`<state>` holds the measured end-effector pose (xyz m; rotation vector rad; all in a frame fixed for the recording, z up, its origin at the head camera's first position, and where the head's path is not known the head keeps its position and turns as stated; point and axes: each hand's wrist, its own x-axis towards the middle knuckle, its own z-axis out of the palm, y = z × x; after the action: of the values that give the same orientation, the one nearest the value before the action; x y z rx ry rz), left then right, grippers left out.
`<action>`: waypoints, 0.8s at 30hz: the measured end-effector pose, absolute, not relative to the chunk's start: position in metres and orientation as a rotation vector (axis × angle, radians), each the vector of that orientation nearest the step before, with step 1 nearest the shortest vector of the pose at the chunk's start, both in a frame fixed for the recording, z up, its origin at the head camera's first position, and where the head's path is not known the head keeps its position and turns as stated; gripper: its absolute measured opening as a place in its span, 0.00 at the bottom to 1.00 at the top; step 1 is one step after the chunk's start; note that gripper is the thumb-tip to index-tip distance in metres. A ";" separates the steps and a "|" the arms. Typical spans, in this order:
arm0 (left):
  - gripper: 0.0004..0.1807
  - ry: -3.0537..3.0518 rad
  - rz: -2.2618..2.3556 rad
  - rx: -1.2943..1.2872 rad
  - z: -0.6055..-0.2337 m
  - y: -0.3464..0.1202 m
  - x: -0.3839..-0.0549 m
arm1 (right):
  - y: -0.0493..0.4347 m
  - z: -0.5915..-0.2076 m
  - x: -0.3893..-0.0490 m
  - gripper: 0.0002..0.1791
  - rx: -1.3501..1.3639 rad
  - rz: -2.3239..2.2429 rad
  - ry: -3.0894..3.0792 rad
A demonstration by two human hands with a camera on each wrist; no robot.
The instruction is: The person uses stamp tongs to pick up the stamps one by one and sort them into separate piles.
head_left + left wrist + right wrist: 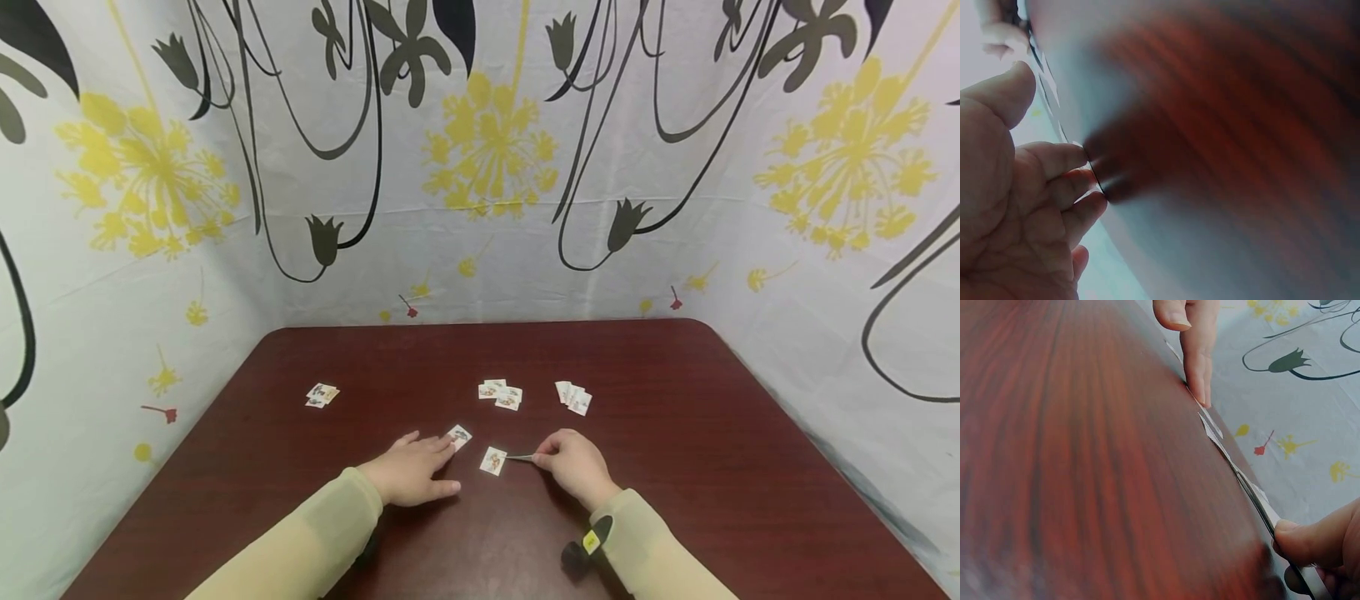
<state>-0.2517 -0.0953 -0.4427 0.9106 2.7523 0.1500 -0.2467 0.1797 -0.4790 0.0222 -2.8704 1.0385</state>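
- One near picture card (492, 461), a small white square of thin, flat stock with a coloured print, lies in front of the person; it is the landmark below.
- One pair of slim, metallic-looking tweezers (520, 457) extends from its right edge, tips meeting that edge; whether they grip it I cannot tell.
- One right hand (576, 467), right of the near picture card, pinches the tweezers between thumb and fingers.
- One left hand (414, 469), left of the near picture card, is palm down and grasps nothing; its fingers are extended, the tips resting on a second card (460, 435).
- That second card, also white and printed, lies just beyond and left of the near picture card, apart from it.
- Three overlapping card clusters lie beyond the near picture card: a left cluster (322, 395) well to its left, a middle cluster (508, 398) almost straight behind, a right cluster (579, 402) to its right. The overlaps hide exact counts.
- One glossy, red-brown, wood-grained tabletop (637, 358) with rounded far corners lies under the near picture card.
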 end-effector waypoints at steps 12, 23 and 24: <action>0.38 2.785 0.186 0.780 -0.443 -0.125 -0.261 | 0.180 -0.478 -0.247 0.07 0.023 1.047 -2.874; 0.38 2.725 0.155 1.034 -0.441 -0.091 -0.247 | 0.179 -0.477 -0.248 0.08 0.004 1.048 -2.875; 0.38 2.720 0.144 1.049 -0.442 -0.087 -0.245 | 0.179 -0.477 -0.247 0.08 0.003 1.051 -2.874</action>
<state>-0.2453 -0.0875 -0.4416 1.0489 2.7200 0.1441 -0.2474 0.1790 -0.4769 0.0031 -2.8740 1.0505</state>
